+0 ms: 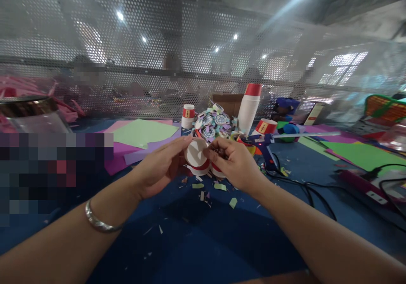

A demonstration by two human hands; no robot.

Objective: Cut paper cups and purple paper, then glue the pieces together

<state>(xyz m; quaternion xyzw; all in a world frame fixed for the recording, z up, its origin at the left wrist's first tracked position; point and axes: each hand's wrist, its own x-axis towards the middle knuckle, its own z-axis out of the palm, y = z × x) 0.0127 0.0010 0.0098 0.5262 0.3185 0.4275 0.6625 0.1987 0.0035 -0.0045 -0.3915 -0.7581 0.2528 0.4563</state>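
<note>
A white and red paper cup lies on its side at the middle, its round white end turned toward me. My left hand, a silver bangle on the wrist, holds it from the left with fingers stretched along its side. Against its right side lies a second paper cup, mostly covered by my right hand. The right thumb and fingers are pinched together where the two cups meet, gripping at the second one. Whether anything small is between those fingertips is hidden.
Behind the hands sits a heap of decorated paper pieces, with a tall cup stack beside it. A blue glue gun with its cord stands at right, near a power strip. Coloured paper sheets lie left; scraps litter the blue table.
</note>
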